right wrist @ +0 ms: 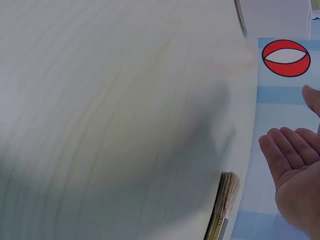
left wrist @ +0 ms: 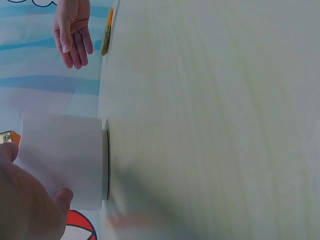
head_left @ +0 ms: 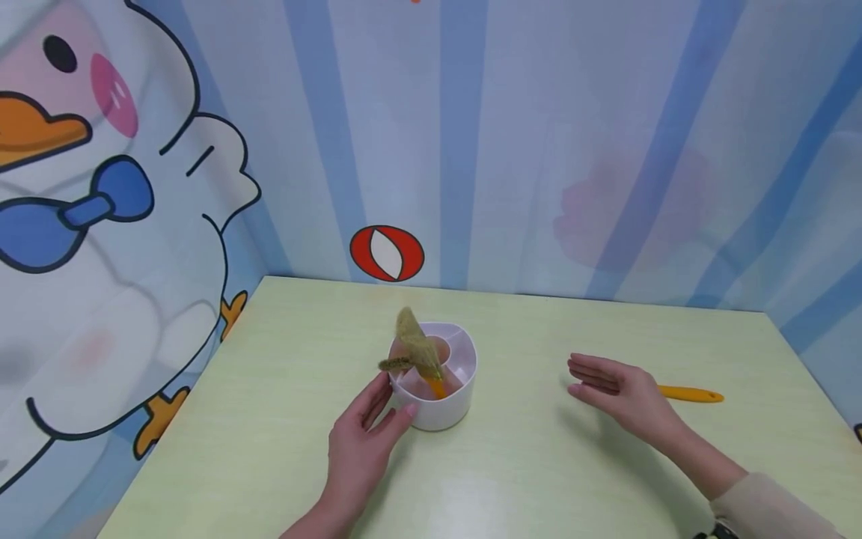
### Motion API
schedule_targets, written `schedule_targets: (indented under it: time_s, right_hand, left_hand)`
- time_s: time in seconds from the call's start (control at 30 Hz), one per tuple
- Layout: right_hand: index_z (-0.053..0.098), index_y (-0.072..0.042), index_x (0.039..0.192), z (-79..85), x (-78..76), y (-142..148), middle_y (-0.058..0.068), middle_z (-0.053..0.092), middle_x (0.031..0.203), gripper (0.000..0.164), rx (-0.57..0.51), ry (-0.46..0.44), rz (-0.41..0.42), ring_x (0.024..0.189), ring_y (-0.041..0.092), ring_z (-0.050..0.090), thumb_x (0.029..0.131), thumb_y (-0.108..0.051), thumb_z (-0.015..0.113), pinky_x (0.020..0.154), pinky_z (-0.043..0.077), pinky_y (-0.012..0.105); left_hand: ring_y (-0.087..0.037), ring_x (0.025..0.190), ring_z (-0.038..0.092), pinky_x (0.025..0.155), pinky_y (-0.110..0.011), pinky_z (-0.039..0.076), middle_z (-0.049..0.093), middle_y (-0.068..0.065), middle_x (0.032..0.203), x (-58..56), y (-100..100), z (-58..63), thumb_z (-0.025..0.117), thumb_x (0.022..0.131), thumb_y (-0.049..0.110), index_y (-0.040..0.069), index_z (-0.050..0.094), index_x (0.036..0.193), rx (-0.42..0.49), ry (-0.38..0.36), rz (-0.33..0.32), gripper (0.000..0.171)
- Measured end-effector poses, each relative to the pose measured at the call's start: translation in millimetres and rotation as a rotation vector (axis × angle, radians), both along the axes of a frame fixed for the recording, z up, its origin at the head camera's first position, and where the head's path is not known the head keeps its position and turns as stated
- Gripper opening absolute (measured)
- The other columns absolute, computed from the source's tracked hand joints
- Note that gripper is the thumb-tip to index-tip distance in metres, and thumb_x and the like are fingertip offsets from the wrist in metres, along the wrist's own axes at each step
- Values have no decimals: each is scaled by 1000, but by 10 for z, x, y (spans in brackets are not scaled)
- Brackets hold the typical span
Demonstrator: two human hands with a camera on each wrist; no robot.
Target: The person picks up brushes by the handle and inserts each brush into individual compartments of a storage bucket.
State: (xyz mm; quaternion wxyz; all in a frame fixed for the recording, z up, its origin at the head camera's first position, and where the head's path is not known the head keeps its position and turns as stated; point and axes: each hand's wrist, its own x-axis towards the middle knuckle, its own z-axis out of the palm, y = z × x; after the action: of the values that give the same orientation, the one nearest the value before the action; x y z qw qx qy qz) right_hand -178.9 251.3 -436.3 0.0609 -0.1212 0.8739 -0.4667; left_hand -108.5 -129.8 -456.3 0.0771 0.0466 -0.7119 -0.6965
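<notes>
A white divided desk organizer [head_left: 441, 415] stands on the table, left of its middle. My left hand [head_left: 360, 442] grips its near left side, thumb on the front wall and fingers along the left. Brushes with tan bristles [head_left: 419, 348] lean out of the organizer, bristles up, and an orange handle [head_left: 438, 388] shows inside. My right hand [head_left: 636, 404] hovers above the table on the right with straight fingers, palm facing left, holding nothing. Beyond it lies another brush, its orange handle [head_left: 694, 394] visible past the wrist; its bristles [right wrist: 229, 187] show in the right wrist view.
The pale yellow table [head_left: 518, 464] ends at the back against a blue-striped wall covering [head_left: 512, 150]. A printed cartoon duck [head_left: 101, 314] fills the left side, and a red and white printed ball [head_left: 364, 253] sits just above the table's back edge.
</notes>
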Motion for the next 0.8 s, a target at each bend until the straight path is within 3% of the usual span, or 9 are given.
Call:
schedule_targets:
  time_s: [0.63,0.8]
  right_hand:
    - [59,3,150,-57,25,229,22,66,144,60,98,48,-8,125,37,69,100,-24,79,91,59,14]
    - [59,3,150,-64,34,296,22,66,144,60,120,60,-9,124,35,70,100,-23,79,90,59,14]
  left_hand:
    - [-30,150,48,114,-40,51,50,-10,163,-208,-89,-97,85,94,13,8,47,161,6,43,-86,77]
    - [-29,154,44,115,-36,49,45,-6,167,-284,-178,-107,83,96,15,9,44,163,-8,17,-152,78]
